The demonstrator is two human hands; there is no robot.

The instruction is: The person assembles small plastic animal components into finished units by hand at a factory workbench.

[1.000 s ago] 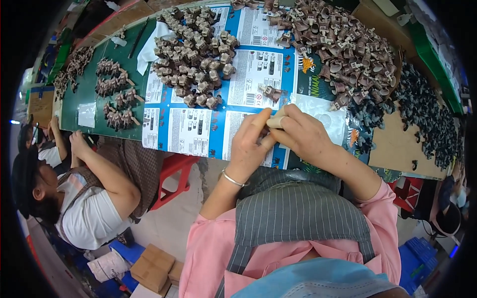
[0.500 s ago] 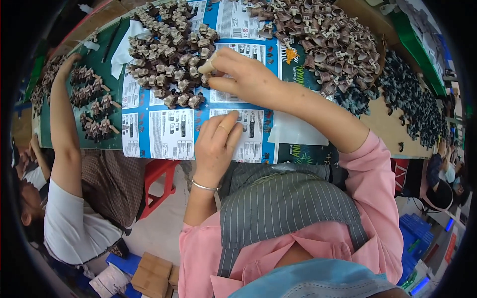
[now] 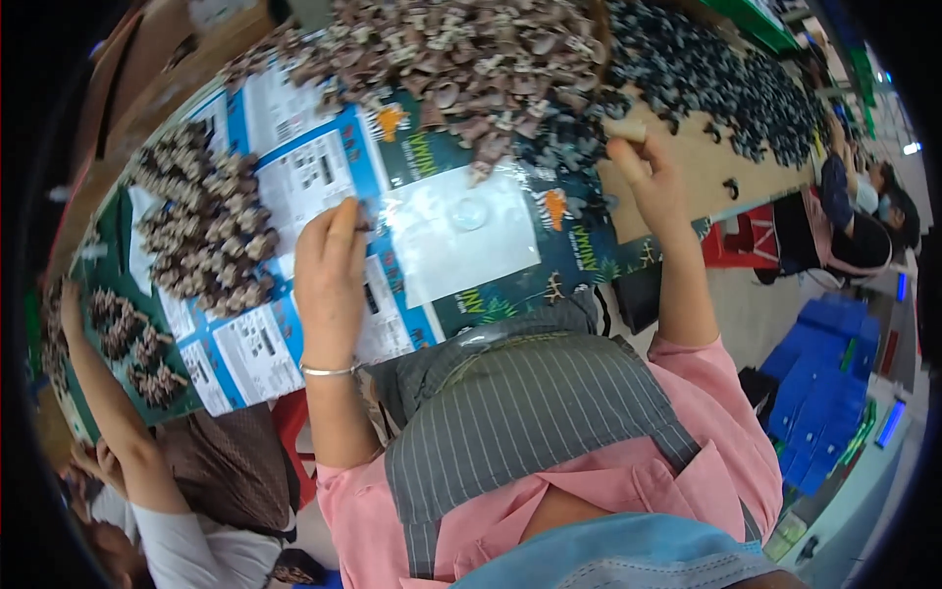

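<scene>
My left hand (image 3: 332, 280), with a bracelet at its wrist, is over the printed sheets. Its fingers are pinched together, and a small dark brown bit (image 3: 364, 218) shows at their tips, too little of it to name. My right hand (image 3: 655, 182) reaches to the edge of a heap of small dark grey-blue plastic parts (image 3: 564, 147). A pale finger cot covers its forefinger; thumb and forefinger are slightly apart with nothing visible between them. On the left lies a pile of brown-and-beige assembled plastic figures (image 3: 206, 221).
Loose brown parts (image 3: 471, 59) are heaped at the back. More dark parts (image 3: 726, 79) spread across brown cardboard (image 3: 677, 196) at right. A clear plastic sheet (image 3: 461, 236) lies before me. At far left, a co-worker's arm (image 3: 113, 393) reaches over grouped figures (image 3: 118, 324).
The view has swung to the right. My right hand has left the pile of assembled figures and moved right to the dark parts. My left hand stays over the printed sheets, its fingers now closer together.
</scene>
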